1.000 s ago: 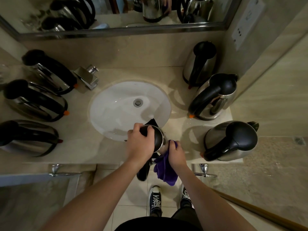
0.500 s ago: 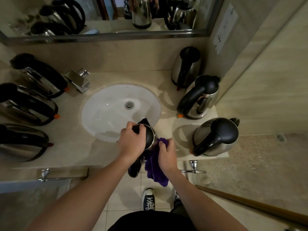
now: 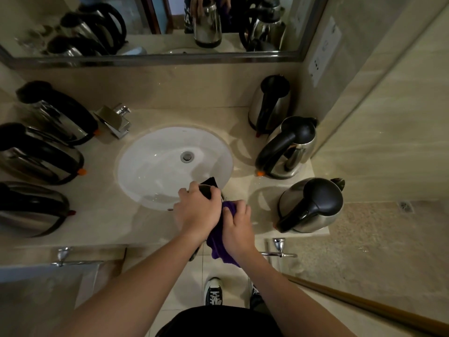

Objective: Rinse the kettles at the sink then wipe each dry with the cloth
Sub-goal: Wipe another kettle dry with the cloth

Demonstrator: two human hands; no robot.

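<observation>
Left hand [image 3: 198, 211] curled over the top of a steel electric kettle [image 3: 209, 188], gripping it at the near rim of the white sink basin [image 3: 155, 166]; kettle mostly hidden under the hand, so its tilt is hard to judge; right hand [image 3: 237, 227] clutches a purple cloth [image 3: 218, 239] bunched against the kettle's right side, cloth tail hanging below the counter edge; three kettles [image 3: 46, 154] lined up left of the basin, three more [image 3: 291, 147] on the right; chrome faucet [image 3: 116, 120] at the basin's back left; mirror [image 3: 158, 25] above the beige countertop [image 3: 97, 224].
</observation>
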